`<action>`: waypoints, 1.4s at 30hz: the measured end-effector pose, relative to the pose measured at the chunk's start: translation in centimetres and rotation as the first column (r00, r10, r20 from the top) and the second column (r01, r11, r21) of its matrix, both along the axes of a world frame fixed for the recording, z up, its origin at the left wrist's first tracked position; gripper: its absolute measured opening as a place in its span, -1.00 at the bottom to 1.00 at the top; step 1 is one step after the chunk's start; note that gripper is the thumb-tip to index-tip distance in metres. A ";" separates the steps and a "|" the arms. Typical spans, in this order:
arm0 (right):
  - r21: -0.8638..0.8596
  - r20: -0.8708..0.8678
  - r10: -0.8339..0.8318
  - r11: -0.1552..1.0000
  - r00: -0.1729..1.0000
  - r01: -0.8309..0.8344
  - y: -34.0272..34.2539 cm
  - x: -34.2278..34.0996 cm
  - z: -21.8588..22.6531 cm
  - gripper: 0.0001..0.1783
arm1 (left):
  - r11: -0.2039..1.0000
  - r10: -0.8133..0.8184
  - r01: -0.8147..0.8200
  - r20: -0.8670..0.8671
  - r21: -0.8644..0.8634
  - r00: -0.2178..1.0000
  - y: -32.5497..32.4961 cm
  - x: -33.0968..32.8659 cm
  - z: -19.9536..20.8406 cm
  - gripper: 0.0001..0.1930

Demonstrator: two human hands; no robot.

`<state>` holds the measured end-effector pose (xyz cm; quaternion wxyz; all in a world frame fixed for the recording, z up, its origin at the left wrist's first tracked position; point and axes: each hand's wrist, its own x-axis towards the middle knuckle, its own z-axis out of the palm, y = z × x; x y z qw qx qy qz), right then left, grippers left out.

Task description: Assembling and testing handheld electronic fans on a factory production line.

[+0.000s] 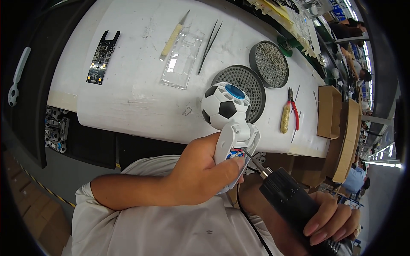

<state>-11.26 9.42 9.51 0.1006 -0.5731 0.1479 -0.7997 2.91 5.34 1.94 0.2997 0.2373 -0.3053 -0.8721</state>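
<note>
The left hand (pixel 200 173) pinched the white handle (pixel 224 143), the ball (pixel 226 106) on it toward twelve o'clock. The right hand (pixel 332 219) curled round the black screwdriver (pixel 286 198), its bit (pixel 256 163) angled in from four o'clock. Good driving likely needed firm bracing, with the wires (pixel 235 154) clear.

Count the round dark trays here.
2: the near tray, partly hidden behind the ball-patterned device; the far tray, holding small metal pieces, beyond it to the right. Others could be hidden.
</note>
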 end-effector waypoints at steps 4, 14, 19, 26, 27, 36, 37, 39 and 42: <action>0.015 -0.065 0.100 0.995 0.993 -0.099 0.5 -0.3 -0.3 -0.25 | 1.000 0.011 -0.010 0.018 -0.026 1.000 0.2 -0.2 -0.6 -0.80; 0.021 -0.019 0.071 0.997 0.997 -0.071 0.6 -0.5 1.4 -0.39 | 0.999 0.032 -0.031 -0.011 0.027 0.999 0.0 0.1 -0.8 -0.76; -0.016 0.009 -0.190 0.982 0.982 0.190 -1.0 -2.9 1.8 -0.34 | 0.976 0.184 -0.186 -0.027 -0.109 0.982 -1.1 0.7 -1.4 -0.72; 0.102 0.069 -0.318 0.945 0.946 0.311 -8.3 -7.4 -0.2 -0.34 | 0.906 0.232 -0.229 -0.036 -0.356 0.972 -7.4 -3.4 1.1 -0.54; 0.097 0.067 -0.321 0.944 0.945 0.315 -8.7 -8.0 -0.6 -0.34 | 0.905 0.228 -0.227 -0.040 -0.359 0.973 -8.5 -4.8 1.2 -0.54; 0.237 0.131 -0.423 0.892 0.897 0.386 -10.6 -10.0 -1.4 -0.38 | 0.880 0.013 0.093 0.218 -0.465 0.976 -14.0 -10.6 -0.4 -0.61; 0.174 0.150 -0.361 0.926 0.920 0.335 -10.5 -10.5 -1.4 -0.37 | 0.892 0.019 0.079 0.210 -0.446 0.978 -14.2 -10.8 -0.6 -0.61; 0.116 0.168 -0.298 0.952 0.940 0.282 -9.8 -10.7 -1.2 -0.36 | 0.891 0.037 0.061 0.207 -0.451 0.978 -14.0 -11.0 -1.0 -0.65; 0.139 0.107 -0.270 0.957 0.957 0.255 -8.1 -9.6 0.2 -0.32 | 0.883 0.095 0.003 0.186 -0.470 0.978 -14.0 -11.2 -1.5 -0.68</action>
